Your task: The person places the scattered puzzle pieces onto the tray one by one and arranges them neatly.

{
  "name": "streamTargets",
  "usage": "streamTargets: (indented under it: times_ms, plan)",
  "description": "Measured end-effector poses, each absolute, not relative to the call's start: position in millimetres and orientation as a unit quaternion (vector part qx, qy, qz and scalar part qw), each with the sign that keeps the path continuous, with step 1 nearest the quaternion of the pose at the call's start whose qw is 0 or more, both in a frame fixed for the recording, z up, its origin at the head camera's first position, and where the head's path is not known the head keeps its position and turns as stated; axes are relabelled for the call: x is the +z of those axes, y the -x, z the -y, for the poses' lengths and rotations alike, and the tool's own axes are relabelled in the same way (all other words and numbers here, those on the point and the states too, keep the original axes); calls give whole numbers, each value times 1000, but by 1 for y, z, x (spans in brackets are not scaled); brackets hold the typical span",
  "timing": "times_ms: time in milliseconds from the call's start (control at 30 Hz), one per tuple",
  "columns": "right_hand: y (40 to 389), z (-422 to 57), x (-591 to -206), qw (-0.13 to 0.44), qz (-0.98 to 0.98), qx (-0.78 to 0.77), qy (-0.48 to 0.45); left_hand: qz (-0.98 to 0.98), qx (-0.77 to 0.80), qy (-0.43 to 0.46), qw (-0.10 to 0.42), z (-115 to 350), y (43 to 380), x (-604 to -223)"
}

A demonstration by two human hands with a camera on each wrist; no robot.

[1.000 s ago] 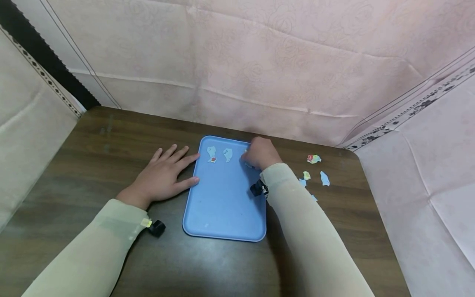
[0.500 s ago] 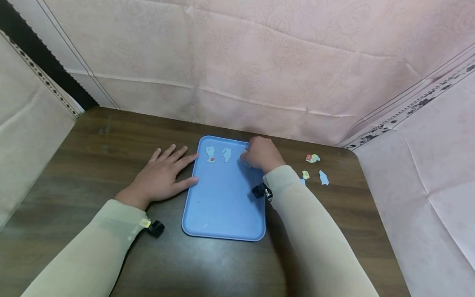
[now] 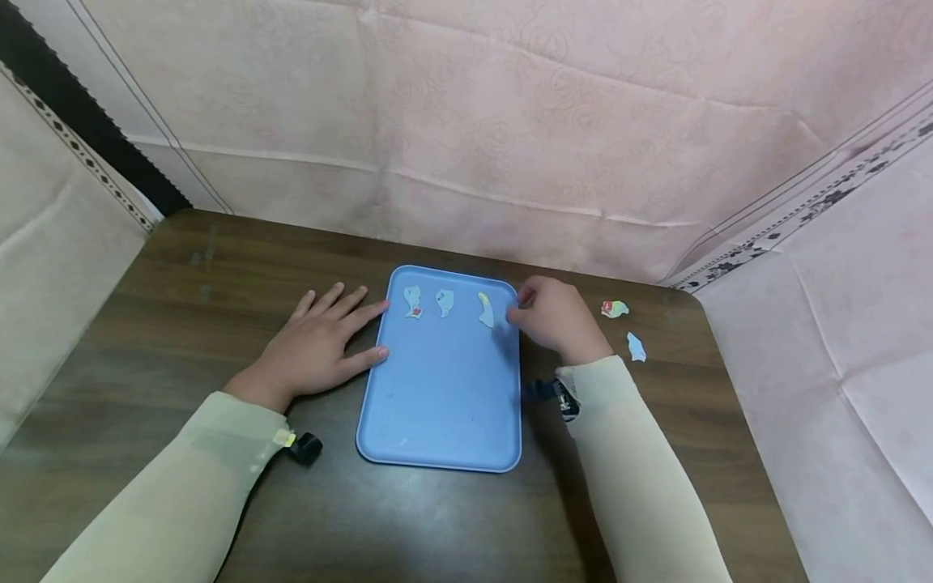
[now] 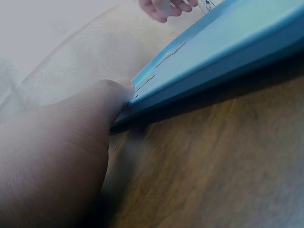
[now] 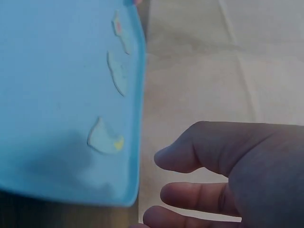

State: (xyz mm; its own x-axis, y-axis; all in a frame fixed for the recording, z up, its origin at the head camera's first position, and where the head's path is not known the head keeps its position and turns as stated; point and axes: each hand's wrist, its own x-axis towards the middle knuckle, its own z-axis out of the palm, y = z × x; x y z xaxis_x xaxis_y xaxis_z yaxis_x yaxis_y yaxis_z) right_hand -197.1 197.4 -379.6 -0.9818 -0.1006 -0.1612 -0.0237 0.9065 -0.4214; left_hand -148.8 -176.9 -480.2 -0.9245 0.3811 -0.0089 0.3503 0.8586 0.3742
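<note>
L hand (image 3: pixel 309 352), fingers spread, touches L rim of blue rectangular tray (image 3: pixel 440 397) on brown wood-grain tbl (image 3: pixel 321 510); R hand (image 3: pixel 560 317), thumb & fingers apart, nr far R corner. 3 pale-blue irregular flat pieces (image 3: pixel 445 302) lie in row inside tray's far end.

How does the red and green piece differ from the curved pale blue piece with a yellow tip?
The red and green piece lies on the brown wooden table, while the curved pale blue piece sits on the blue rectangular tray. The red and green piece is multicoloured; the curved pale blue piece is mostly one colour. Both look small and irregular.
</note>
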Motion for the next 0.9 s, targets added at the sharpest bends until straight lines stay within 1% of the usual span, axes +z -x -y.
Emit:
streamTargets:
  times_ms: [100, 333, 700, 800, 900]
  plan:
    - [189, -211, -380, 81, -972, -218, 33, -964, 184, -190, 42, 177, 149, -480]
    - [169, -240, -376, 85, -972, -220, 12, -964, 182, -190, 44, 177, 149, -480]
    - [153, -277, -367, 71, -974, -216, -13, -963, 186, -192, 41, 176, 150, -477]
    - [150, -288, -367, 73, -974, -213, -26, -962, 187, -193, 43, 176, 150, -477]
    - [146, -300, -364, 89, -972, -214, -43, -962, 188, -194, 47, 177, 148, -476]
